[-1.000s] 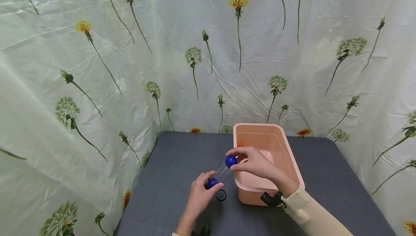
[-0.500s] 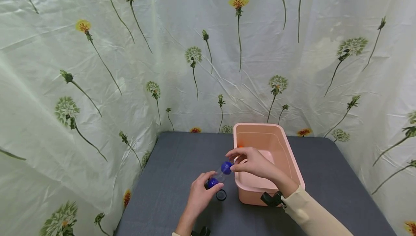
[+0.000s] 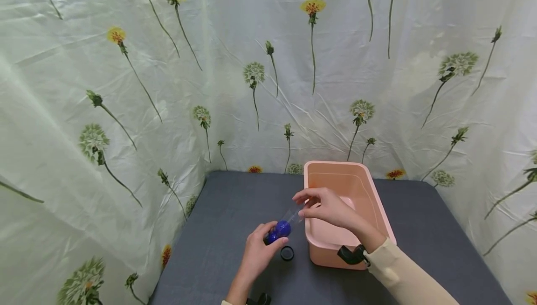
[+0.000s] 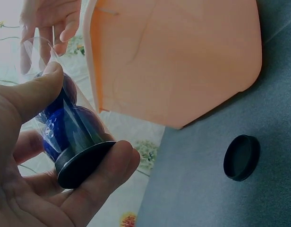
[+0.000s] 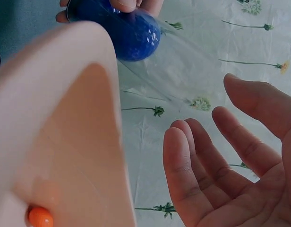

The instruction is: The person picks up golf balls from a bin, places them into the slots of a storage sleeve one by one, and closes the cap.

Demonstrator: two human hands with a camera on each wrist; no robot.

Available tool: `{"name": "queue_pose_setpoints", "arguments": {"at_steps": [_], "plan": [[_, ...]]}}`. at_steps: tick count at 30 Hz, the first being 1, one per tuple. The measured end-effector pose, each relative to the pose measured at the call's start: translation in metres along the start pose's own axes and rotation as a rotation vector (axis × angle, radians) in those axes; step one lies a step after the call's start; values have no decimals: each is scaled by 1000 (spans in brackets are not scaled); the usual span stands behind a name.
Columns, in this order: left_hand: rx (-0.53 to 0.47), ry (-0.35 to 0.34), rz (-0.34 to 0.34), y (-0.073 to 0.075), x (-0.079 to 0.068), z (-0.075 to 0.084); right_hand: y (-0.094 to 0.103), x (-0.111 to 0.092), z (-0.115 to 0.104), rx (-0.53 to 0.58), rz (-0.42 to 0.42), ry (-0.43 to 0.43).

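Observation:
My left hand grips the lower end of a clear plastic tube, its fingers and thumb wrapped around the side. Two shiny blue balls sit one above the other inside, just above a black end cap that plugs the bottom. The tube leans up toward the right, its upper end uncapped. Beside that mouth is my right hand, fingers spread and slightly bent with nothing between them, as the right wrist view shows. A loose black cap lies on the table below the tube.
A pink plastic bin stands just right of the tube, below my right hand. Inside it lies an orange ball. The dark grey table meets a flower-printed curtain at the back and sides.
The upper blue ball has left my right fingers and slid down the tube onto the lower one. My right fingers have loosened; the left hand keeps its grip.

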State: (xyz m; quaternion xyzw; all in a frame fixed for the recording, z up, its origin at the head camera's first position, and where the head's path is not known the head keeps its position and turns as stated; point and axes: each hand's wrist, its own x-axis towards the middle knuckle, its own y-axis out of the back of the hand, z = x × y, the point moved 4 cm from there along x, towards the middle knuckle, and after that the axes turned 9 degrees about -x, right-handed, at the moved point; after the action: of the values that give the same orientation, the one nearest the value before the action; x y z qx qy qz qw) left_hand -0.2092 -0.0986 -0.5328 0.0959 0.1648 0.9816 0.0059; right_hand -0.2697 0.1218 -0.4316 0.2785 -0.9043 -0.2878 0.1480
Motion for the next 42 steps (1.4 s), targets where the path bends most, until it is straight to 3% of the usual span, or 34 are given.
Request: {"name": "queue_pose_setpoints", "arguments": {"at_steps": [6, 15, 22, 28, 34, 42], "plan": [[29, -5, 1, -1, 0, -2, 16, 10, 6, -69, 37, 9], [54, 6, 9, 1, 2, -7, 44, 29, 28, -54, 93, -54], [63, 42, 24, 3, 4, -11, 52, 43, 52, -7, 119, -121], [81, 42, 33, 3, 5, -10, 54, 57, 78, 18, 122, -212], [88, 45, 36, 3, 6, -10, 46, 70, 110, -7, 61, -275], [98, -28, 72, 4, 6, -9, 30, 74, 136, -93, -47, -330]]}}
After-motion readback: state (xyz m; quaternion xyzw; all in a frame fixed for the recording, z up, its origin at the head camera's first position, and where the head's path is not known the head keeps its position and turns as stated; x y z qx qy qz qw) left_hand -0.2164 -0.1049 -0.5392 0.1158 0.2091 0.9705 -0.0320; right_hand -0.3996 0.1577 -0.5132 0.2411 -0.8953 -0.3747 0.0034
